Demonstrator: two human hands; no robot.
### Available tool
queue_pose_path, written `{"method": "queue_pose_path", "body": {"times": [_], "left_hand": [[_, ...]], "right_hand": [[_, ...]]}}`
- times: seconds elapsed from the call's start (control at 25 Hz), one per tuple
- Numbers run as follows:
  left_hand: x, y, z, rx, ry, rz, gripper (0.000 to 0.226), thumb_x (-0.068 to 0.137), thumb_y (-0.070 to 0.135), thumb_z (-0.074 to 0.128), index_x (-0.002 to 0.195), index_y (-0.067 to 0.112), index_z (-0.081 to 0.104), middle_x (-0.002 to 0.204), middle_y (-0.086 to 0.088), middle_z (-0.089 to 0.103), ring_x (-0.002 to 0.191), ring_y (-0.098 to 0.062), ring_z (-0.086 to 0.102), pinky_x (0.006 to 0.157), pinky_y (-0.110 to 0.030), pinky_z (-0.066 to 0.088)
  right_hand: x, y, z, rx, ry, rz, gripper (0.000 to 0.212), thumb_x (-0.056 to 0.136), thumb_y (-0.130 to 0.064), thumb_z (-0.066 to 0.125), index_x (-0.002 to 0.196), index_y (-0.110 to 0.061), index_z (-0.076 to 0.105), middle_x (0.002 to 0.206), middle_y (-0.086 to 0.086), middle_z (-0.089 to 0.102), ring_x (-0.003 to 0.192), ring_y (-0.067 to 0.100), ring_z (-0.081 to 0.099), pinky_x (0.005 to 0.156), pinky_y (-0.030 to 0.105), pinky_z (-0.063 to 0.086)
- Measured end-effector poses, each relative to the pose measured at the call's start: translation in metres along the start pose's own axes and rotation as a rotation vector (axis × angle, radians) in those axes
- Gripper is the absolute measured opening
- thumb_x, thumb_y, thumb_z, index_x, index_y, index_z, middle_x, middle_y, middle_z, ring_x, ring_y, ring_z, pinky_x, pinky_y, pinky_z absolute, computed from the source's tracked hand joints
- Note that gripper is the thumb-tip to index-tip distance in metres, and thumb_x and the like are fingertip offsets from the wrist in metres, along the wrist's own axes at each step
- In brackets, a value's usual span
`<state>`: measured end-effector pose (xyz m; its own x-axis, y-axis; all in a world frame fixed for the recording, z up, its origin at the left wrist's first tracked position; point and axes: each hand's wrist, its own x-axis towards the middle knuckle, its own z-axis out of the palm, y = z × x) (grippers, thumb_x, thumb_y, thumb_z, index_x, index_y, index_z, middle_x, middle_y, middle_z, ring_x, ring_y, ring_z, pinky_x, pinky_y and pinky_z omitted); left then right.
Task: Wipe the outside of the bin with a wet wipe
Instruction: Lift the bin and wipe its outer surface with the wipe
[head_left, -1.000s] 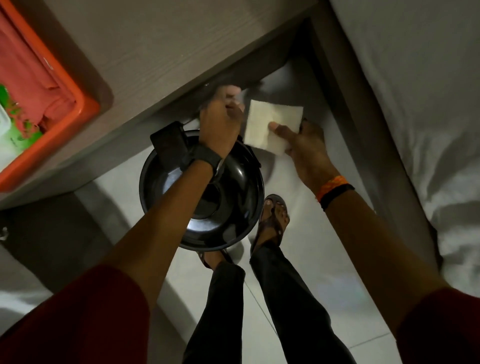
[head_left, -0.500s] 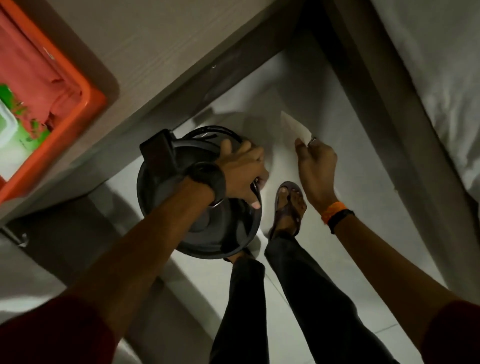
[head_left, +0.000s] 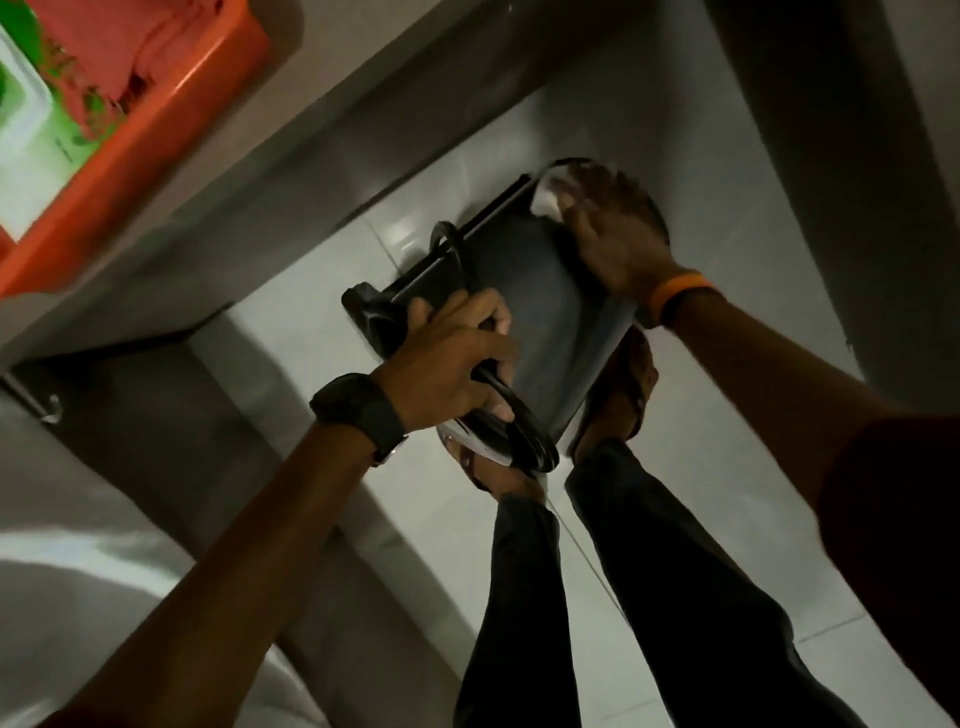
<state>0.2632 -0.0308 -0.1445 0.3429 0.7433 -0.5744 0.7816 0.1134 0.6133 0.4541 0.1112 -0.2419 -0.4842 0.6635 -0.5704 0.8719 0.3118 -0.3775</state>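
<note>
A dark round bin is tipped on its side over the tiled floor, its base pointing away from me. My left hand, with a black watch on the wrist, grips the bin's top rim near the hinged lid. My right hand, wearing an orange wristband, presses a white wet wipe flat against the bin's outer wall near the base. Most of the wipe is hidden under my fingers.
A wooden table edge runs above the bin, carrying an orange tray with red and green items. My legs and sandalled feet stand right below the bin. White bedding lies at lower left, and a pale surface rises at right.
The bin went from upright to tipped on its side. My left hand shifted its grip on the rim. My right hand brought the wipe from the air onto the bin's wall.
</note>
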Motion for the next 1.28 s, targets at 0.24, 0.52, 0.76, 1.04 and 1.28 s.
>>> {"method": "queue_pose_path", "body": {"times": [0.24, 0.52, 0.76, 1.04, 1.28], "left_hand": [[-0.003, 0.01, 0.008, 0.153, -0.061, 0.134, 0.025, 0.067, 0.031, 0.087, 0.078, 0.026, 0.065, 0.117, 0.006, 0.045, 0.11, -0.016, 0.037, 0.081, -0.029, 0.008], [-0.001, 0.009, -0.002, -0.078, 0.028, 0.069, 0.027, 0.063, 0.029, 0.089, 0.073, 0.025, 0.064, 0.107, 0.014, 0.04, 0.109, -0.012, 0.04, 0.087, -0.031, 0.015], [-0.001, -0.021, -0.027, -0.425, 0.101, -0.075, 0.019, 0.075, 0.025, 0.084, 0.084, 0.018, 0.068, 0.111, 0.004, 0.049, 0.118, -0.02, 0.05, 0.109, -0.06, 0.034], [0.023, 0.01, 0.013, 0.309, 0.847, 0.173, 0.022, 0.1, 0.021, 0.053, 0.092, 0.013, 0.072, 0.103, -0.009, 0.073, 0.11, -0.03, 0.064, 0.108, -0.06, 0.039], [0.037, 0.014, 0.002, 0.469, 0.794, 0.296, 0.049, 0.101, 0.027, 0.054, 0.054, 0.011, 0.054, 0.053, -0.005, 0.057, 0.061, -0.024, 0.054, 0.071, -0.04, 0.043]], "right_hand": [[-0.041, -0.029, 0.016, -0.021, -0.094, -0.611, 0.049, 0.108, -0.03, 0.024, 0.157, -0.021, 0.025, 0.163, 0.001, 0.015, 0.15, -0.004, -0.009, 0.122, 0.018, -0.02], [-0.073, -0.019, 0.014, 0.08, -0.041, -0.343, 0.052, 0.109, -0.026, 0.024, 0.16, -0.016, 0.019, 0.17, 0.008, 0.016, 0.159, 0.021, 0.004, 0.13, 0.04, -0.001], [-0.081, 0.014, 0.033, 0.345, -0.009, -0.061, 0.048, 0.112, -0.026, 0.024, 0.16, -0.025, 0.021, 0.17, -0.003, 0.015, 0.159, 0.014, 0.01, 0.13, 0.045, 0.005], [-0.067, -0.02, 0.026, 0.873, -0.075, -0.019, 0.039, 0.103, -0.061, 0.022, 0.14, -0.068, 0.031, 0.151, -0.038, 0.028, 0.154, 0.014, 0.023, 0.123, 0.035, 0.02], [-0.061, -0.013, 0.031, 0.892, 0.073, 0.259, 0.049, 0.107, -0.047, 0.025, 0.155, -0.04, 0.026, 0.168, -0.005, 0.022, 0.156, 0.02, 0.021, 0.127, 0.047, 0.022]]}}
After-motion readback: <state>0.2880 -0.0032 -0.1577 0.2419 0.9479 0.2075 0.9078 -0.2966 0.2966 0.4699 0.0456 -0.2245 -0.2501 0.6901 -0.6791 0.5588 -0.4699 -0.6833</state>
